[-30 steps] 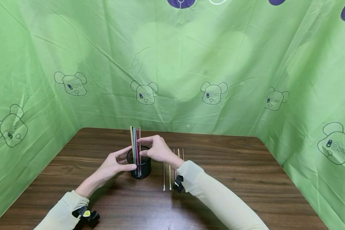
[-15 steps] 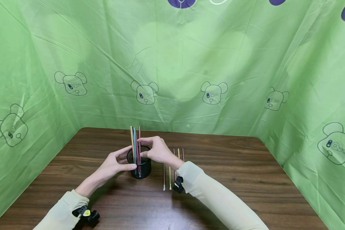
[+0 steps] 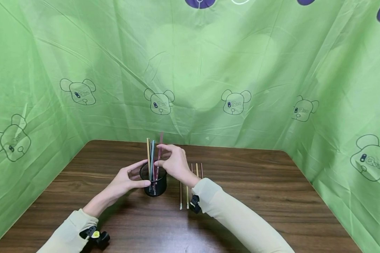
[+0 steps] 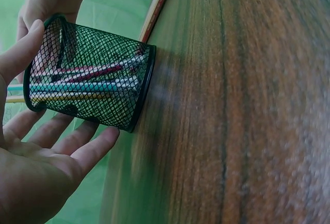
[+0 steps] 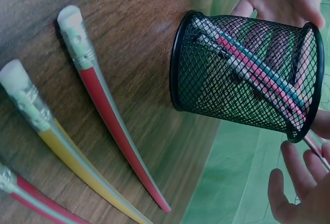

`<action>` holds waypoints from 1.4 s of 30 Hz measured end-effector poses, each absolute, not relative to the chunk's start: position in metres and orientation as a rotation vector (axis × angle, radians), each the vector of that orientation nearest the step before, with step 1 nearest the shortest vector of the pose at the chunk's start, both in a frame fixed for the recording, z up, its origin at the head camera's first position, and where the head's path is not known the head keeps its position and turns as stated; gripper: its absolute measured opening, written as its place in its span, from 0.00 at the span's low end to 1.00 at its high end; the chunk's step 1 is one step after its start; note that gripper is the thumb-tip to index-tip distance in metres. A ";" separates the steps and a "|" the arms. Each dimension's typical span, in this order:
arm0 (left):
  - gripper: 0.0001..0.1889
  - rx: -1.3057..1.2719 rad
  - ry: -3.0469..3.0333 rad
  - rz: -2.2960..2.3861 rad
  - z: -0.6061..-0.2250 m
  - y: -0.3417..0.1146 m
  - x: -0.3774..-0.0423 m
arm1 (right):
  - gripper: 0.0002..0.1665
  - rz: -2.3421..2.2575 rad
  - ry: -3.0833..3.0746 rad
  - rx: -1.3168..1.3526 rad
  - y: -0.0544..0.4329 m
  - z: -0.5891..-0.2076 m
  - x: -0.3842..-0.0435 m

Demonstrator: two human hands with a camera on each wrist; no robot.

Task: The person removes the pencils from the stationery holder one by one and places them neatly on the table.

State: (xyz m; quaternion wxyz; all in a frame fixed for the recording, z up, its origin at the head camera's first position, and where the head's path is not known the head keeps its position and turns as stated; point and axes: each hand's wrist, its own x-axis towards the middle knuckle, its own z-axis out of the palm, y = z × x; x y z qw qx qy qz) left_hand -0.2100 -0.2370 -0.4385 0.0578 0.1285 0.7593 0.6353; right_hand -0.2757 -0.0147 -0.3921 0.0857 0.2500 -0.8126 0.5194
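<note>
A black mesh pencil cup stands upright on the wooden table. My left hand holds it from the left, thumb at the rim and fingers around the far side; the left wrist view shows those fingers along the mesh. Inside the cup lean several pencils, among them a yellow pencil and a blue pencil. Above the rim, my right hand pinches a pinkish-red pencil, tilted slightly right, its lower end still within the cup.
To the cup's right, three pencils lie side by side on the table: a red pencil, a yellow pencil and another red pencil. My right forearm passes over part of them. A green curtain encloses the table's back and sides.
My right hand has moved slightly up and right, raising the pinkish-red pencil and tilting it away from the others. The remaining pencils' tops have shifted a little right. My left hand stays on the cup.
</note>
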 end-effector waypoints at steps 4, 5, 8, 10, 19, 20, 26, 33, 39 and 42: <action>0.43 0.385 2.306 1.922 -0.439 -0.237 -0.210 | 0.36 1.656 -2.349 0.697 -0.015 -0.393 -0.276; 0.43 0.385 2.307 1.922 -0.439 -0.237 -0.210 | 0.36 1.678 -2.334 0.689 -0.015 -0.394 -0.276; 0.44 0.386 2.309 1.924 -0.440 -0.237 -0.210 | 0.37 1.720 -2.289 0.676 -0.014 -0.394 -0.276; 0.44 0.390 2.311 1.923 -0.440 -0.237 -0.210 | 0.37 1.731 -2.259 0.670 -0.014 -0.393 -0.276; 0.44 0.399 2.321 1.923 -0.439 -0.237 -0.210 | 0.37 1.746 -2.212 0.682 -0.004 -0.387 -0.280; 0.44 0.399 2.324 1.921 -0.439 -0.237 -0.210 | 0.38 1.743 -2.216 0.676 -0.003 -0.386 -0.281; 0.44 0.382 2.348 1.896 -0.438 -0.237 -0.209 | 0.39 1.742 -2.199 0.644 0.002 -0.381 -0.283; 0.44 0.378 2.360 1.891 -0.439 -0.238 -0.209 | 0.39 1.769 -2.176 0.661 0.006 -0.375 -0.283; 0.44 0.384 2.358 1.896 -0.440 -0.238 -0.209 | 0.39 1.775 -2.152 0.669 0.011 -0.367 -0.283; 0.44 0.388 2.354 1.900 -0.440 -0.238 -0.209 | 0.39 1.771 -2.142 0.675 0.015 -0.363 -0.283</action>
